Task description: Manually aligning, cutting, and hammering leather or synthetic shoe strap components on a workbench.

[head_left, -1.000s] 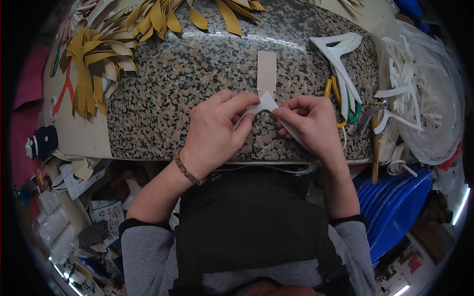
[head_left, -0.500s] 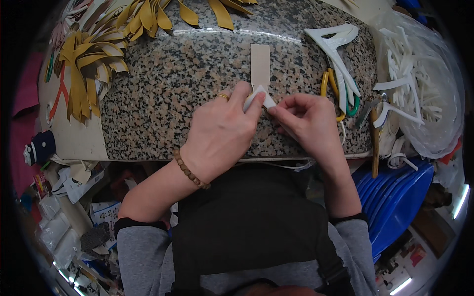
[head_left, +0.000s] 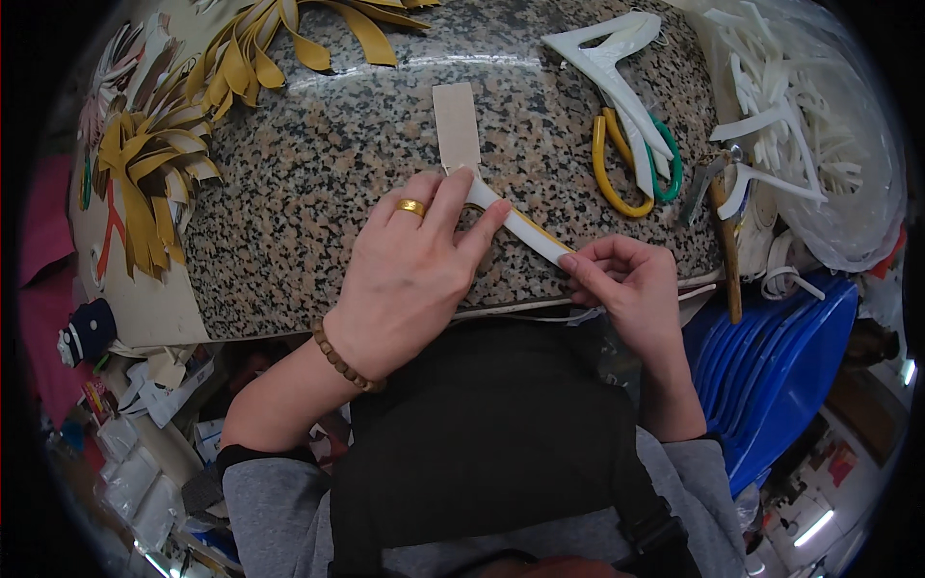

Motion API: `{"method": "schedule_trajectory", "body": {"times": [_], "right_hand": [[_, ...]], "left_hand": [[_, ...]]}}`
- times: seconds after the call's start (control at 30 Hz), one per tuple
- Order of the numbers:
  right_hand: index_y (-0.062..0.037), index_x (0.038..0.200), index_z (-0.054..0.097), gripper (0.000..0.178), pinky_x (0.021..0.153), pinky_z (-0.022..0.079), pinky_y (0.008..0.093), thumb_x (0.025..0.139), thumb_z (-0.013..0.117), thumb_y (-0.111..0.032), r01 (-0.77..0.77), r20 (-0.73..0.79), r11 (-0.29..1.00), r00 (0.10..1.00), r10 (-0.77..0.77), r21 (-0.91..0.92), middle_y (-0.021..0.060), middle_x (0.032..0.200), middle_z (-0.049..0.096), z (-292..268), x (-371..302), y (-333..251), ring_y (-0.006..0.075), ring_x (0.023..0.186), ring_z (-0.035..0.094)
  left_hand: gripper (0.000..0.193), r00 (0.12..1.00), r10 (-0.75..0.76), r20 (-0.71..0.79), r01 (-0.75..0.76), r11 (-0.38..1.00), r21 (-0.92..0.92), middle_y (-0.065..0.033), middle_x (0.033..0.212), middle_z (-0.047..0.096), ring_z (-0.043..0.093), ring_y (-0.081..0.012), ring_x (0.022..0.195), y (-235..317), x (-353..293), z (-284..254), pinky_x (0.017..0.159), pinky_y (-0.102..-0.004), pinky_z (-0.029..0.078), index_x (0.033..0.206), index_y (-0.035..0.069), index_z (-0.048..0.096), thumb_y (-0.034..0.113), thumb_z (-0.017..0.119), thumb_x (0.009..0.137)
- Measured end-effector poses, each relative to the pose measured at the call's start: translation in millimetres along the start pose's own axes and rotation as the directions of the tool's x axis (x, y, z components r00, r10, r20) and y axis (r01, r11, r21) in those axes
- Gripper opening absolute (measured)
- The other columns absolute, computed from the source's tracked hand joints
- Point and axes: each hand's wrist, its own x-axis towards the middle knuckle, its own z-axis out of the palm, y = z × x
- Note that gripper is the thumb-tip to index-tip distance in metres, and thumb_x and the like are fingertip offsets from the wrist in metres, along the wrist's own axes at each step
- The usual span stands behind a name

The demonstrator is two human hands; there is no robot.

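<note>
A narrow white strip with a yellow edge [head_left: 533, 234] runs slantwise between my hands over the speckled stone slab [head_left: 318, 183]. My left hand [head_left: 409, 255], with a ring and a beaded bracelet, grips its upper end between thumb and forefinger. The strip's lower end is pinched by thumb and fingers of my right hand [head_left: 626, 279]. Just beyond my left fingertips lies a flat beige strip [head_left: 456, 120]. My left fingers hide how the two pieces meet.
Mustard-yellow strips [head_left: 145, 183] lie in bunches at the left and far left. Scissors with yellow and green handles [head_left: 605, 178] rest under white cut pieces [head_left: 617, 58] on the right. Beyond are a wooden-handled hammer [head_left: 729, 260], a plastic bag of white scraps [head_left: 819, 164] and blue stacked trays [head_left: 780, 366].
My right hand has moved right and nearer to me, drawing out the white strip, which now shows at greater length. The whole view has shifted slightly.
</note>
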Motion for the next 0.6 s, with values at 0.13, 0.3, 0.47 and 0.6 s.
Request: {"method": "schedule_trajectory", "body": {"times": [0.13, 0.3, 0.47, 0.6], "right_hand": [[0.0065, 0.096, 0.075, 0.027, 0.06, 0.056, 0.0229, 0.093, 0.082, -0.019, -0.05, -0.023, 0.999, 0.998, 0.05, -0.021, 0.0084, 0.075, 0.073, -5, -1, -2, 0.0099, 0.064, 0.069], [0.0056, 0.096, 0.074, 0.025, 0.059, 0.056, 0.0221, 0.093, 0.081, -0.018, -0.044, -0.043, 0.999, 0.998, 0.045, 0.02, 0.0074, 0.075, 0.073, -5, -2, 0, 0.0096, 0.063, 0.069], [0.0045, 0.095, 0.075, 0.023, 0.058, 0.055, 0.022, 0.094, 0.081, -0.018, -0.028, -0.038, 0.998, 0.999, 0.026, -0.051, 0.0066, 0.075, 0.073, -7, -3, 1, 0.0092, 0.063, 0.068], [0.0045, 0.091, 0.076, 0.025, 0.057, 0.054, 0.0233, 0.094, 0.079, -0.02, -0.007, -0.049, 0.983, 0.999, -0.003, -0.186, 0.006, 0.07, 0.073, -9, -5, 3, 0.0094, 0.06, 0.068]], "left_hand": [[0.052, 0.998, 0.047, 0.044, -0.048, 0.999, 0.025, -0.0168, 0.135, 0.057, 0.061, -0.0349, 0.12, 4, 0, 5, 0.097, -0.0423, 0.055, 0.135, 0.009, 0.067, 0.008, 0.066, 0.083], [0.053, 0.997, 0.021, 0.076, -0.018, 0.999, -0.042, -0.0214, 0.138, 0.055, 0.059, -0.0377, 0.124, 11, -1, 0, 0.1, -0.0441, 0.054, 0.138, 0.016, 0.068, 0.007, 0.062, 0.086], [0.056, 0.991, 0.027, 0.129, -0.03, 0.999, 0.019, -0.0249, 0.139, 0.054, 0.058, -0.0389, 0.125, 19, 5, -7, 0.1, -0.0442, 0.054, 0.141, 0.024, 0.068, 0.008, 0.06, 0.087], [0.058, 0.985, 0.026, 0.172, -0.025, 1.0, -0.008, -0.0294, 0.14, 0.052, 0.058, -0.0423, 0.125, 22, 6, -7, 0.101, -0.0459, 0.053, 0.142, 0.025, 0.067, 0.008, 0.061, 0.086]]}}
